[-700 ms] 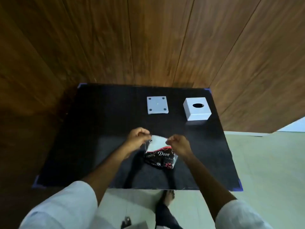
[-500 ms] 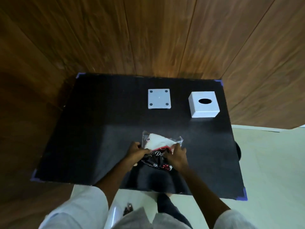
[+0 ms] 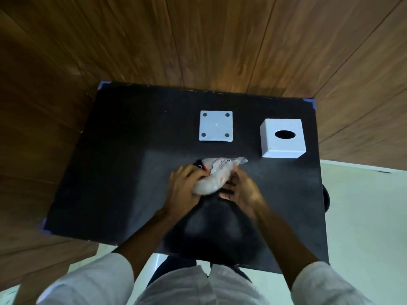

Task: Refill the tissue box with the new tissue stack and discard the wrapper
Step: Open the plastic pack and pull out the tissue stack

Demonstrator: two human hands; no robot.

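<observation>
A tissue pack in a clear and black wrapper (image 3: 214, 173) lies tilted on the black table (image 3: 123, 172), blurred by motion. My left hand (image 3: 184, 189) grips its left side and my right hand (image 3: 241, 190) grips its right side. Beyond them stands the white tissue box (image 3: 283, 138) with its oval slot facing up. The box's flat white base plate (image 3: 215, 126), with a dark pad in each corner, lies to the left of the box. How much of the tissue stack sits inside the wrapper cannot be told.
Wooden wall panels (image 3: 198, 40) rise behind the table and along its left side. A pale floor (image 3: 363, 216) runs along the right. My legs and white sleeves fill the bottom of the view, at the table's near edge.
The pack went down from in front of me onto the table and turned. Both hands slid from its top corners to its sides. The view moved closer to the table.
</observation>
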